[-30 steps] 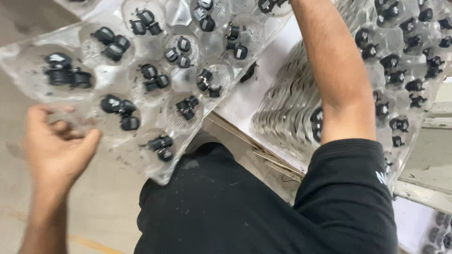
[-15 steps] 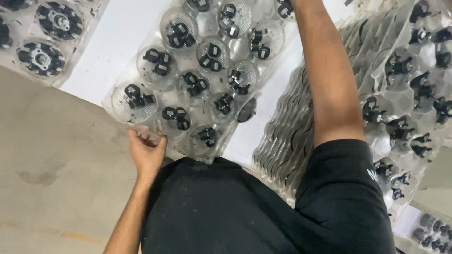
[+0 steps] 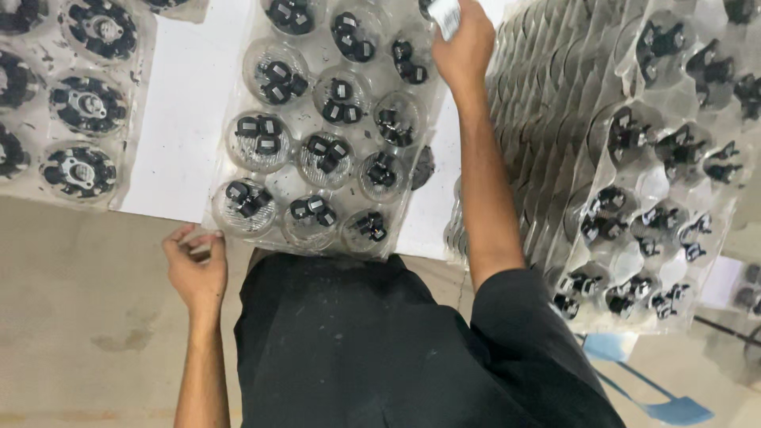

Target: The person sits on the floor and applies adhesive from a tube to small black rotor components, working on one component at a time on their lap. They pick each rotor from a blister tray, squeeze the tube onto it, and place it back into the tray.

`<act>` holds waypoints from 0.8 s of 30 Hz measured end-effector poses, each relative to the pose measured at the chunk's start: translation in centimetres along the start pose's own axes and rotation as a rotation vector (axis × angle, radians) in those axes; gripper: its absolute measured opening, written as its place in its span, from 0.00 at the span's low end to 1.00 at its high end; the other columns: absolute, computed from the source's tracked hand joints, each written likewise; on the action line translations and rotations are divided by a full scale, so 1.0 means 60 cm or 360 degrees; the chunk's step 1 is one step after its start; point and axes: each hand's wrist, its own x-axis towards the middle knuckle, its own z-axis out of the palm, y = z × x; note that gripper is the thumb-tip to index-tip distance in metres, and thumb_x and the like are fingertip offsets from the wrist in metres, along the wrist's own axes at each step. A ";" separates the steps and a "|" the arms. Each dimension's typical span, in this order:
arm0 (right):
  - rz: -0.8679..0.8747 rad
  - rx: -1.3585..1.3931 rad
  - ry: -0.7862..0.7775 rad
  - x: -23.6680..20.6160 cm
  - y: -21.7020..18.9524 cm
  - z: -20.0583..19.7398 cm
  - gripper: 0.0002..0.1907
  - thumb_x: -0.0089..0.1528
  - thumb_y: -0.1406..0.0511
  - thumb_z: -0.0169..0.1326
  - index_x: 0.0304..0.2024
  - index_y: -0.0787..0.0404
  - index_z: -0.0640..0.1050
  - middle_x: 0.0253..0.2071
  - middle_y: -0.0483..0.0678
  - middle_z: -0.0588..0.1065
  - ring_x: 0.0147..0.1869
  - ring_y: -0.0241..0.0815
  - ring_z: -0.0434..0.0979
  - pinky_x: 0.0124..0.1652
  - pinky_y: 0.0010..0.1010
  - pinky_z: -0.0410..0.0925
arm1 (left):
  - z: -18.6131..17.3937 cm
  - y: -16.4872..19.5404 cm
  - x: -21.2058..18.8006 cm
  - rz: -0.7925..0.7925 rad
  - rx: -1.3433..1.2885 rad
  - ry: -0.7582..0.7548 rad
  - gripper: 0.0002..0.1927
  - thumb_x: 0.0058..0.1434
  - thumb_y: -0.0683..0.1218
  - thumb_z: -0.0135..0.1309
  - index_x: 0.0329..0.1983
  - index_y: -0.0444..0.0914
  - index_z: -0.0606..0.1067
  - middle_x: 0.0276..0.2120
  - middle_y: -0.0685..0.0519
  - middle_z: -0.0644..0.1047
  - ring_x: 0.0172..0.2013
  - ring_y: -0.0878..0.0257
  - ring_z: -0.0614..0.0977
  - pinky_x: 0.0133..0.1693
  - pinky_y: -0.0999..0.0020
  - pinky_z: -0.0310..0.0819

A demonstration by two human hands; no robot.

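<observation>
White table top [image 3: 190, 119] fills the upper part of the view, with grey floor [image 3: 87, 317] below it.

Nearest, at about 7 o'clock, the left hand [image 3: 196, 269] sits at the table edge. Its fingers are curled together and pinch the near corner of the clear plastic tray [image 3: 238, 87]. That tray lies flat on the table, just past the black shirt [image 3: 357, 349].

Small black parts [image 3: 329, 154] sit in the tray's round cups. It looks thin, light and bendy, so it may sag and spill. Holding two far-apart edges seems safest.

Farther off, at 12 o'clock, the right hand [image 3: 464, 43] is closed on a small pale thing at the tray's far edge.

At 3 o'clock more trays [image 3: 658, 182] are piled up.
</observation>
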 end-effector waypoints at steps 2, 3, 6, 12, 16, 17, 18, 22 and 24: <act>0.0316 -0.0125 0.0017 -0.090 -0.010 -0.042 0.22 0.53 0.69 0.68 0.48 0.71 0.77 0.42 0.64 0.78 0.46 0.66 0.78 0.46 0.47 0.72 | -0.029 0.021 0.041 0.0175 0.0034 -0.0058 0.19 0.67 0.44 0.61 0.59 0.35 0.72 0.43 0.48 0.81 0.38 0.60 0.82 0.39 0.67 0.77; 0.0486 -0.0192 0.0013 -0.137 -0.021 -0.062 0.22 0.53 0.70 0.68 0.48 0.71 0.77 0.42 0.64 0.78 0.47 0.66 0.79 0.46 0.46 0.72 | -0.038 0.031 0.058 0.0212 0.0059 -0.0168 0.18 0.68 0.44 0.61 0.58 0.36 0.73 0.43 0.48 0.81 0.38 0.60 0.82 0.39 0.67 0.77; 0.0908 -0.0138 -0.0240 -0.251 -0.071 -0.105 0.12 0.55 0.71 0.66 0.41 0.66 0.79 0.37 0.59 0.80 0.45 0.60 0.82 0.44 0.44 0.73 | -0.033 0.056 0.117 0.0332 0.0138 -0.0448 0.16 0.67 0.45 0.60 0.56 0.36 0.76 0.41 0.48 0.82 0.37 0.59 0.83 0.39 0.65 0.77; 0.1592 0.0807 0.0035 -0.349 -0.122 -0.098 0.11 0.54 0.74 0.61 0.33 0.62 0.72 0.44 0.47 0.81 0.39 0.40 0.82 0.39 0.34 0.73 | -0.015 0.052 0.175 0.0626 0.0455 -0.0764 0.10 0.67 0.45 0.61 0.45 0.33 0.78 0.34 0.46 0.82 0.33 0.59 0.84 0.39 0.63 0.78; 0.1186 0.0562 0.0194 -0.363 -0.135 -0.085 0.12 0.55 0.79 0.59 0.28 0.63 0.69 0.40 0.52 0.81 0.48 0.42 0.84 0.48 0.35 0.74 | -0.017 0.046 0.191 0.0688 0.0443 -0.0866 0.10 0.65 0.44 0.61 0.43 0.32 0.78 0.33 0.47 0.82 0.32 0.60 0.84 0.38 0.65 0.78; 0.1241 0.0457 0.0251 -0.367 -0.138 -0.087 0.12 0.56 0.78 0.60 0.29 0.64 0.69 0.37 0.53 0.80 0.45 0.44 0.82 0.46 0.36 0.73 | -0.018 0.046 0.192 0.0691 0.0427 -0.0890 0.09 0.65 0.43 0.61 0.43 0.32 0.78 0.33 0.47 0.83 0.31 0.60 0.84 0.38 0.65 0.78; 0.1292 0.0350 0.0302 -0.373 -0.141 -0.090 0.11 0.56 0.77 0.61 0.30 0.64 0.70 0.35 0.54 0.78 0.42 0.45 0.80 0.44 0.36 0.72 | -0.019 0.047 0.191 0.0675 0.0429 -0.0911 0.09 0.65 0.43 0.61 0.43 0.31 0.78 0.32 0.47 0.82 0.31 0.60 0.84 0.37 0.66 0.78; 0.1080 -0.0246 0.0335 -0.382 -0.157 -0.123 0.09 0.53 0.76 0.60 0.34 0.63 0.76 0.31 0.54 0.78 0.36 0.50 0.81 0.36 0.37 0.71 | -0.019 0.047 0.180 0.0620 0.0376 -0.0968 0.08 0.63 0.40 0.61 0.43 0.31 0.78 0.30 0.46 0.82 0.29 0.63 0.83 0.35 0.69 0.77; 0.1064 -0.0397 0.0323 -0.373 -0.161 -0.135 0.09 0.51 0.76 0.58 0.33 0.65 0.75 0.28 0.55 0.76 0.33 0.53 0.79 0.33 0.39 0.69 | -0.019 0.043 0.173 0.0614 0.0337 -0.0986 0.09 0.61 0.39 0.61 0.44 0.31 0.78 0.30 0.46 0.82 0.29 0.64 0.83 0.35 0.70 0.77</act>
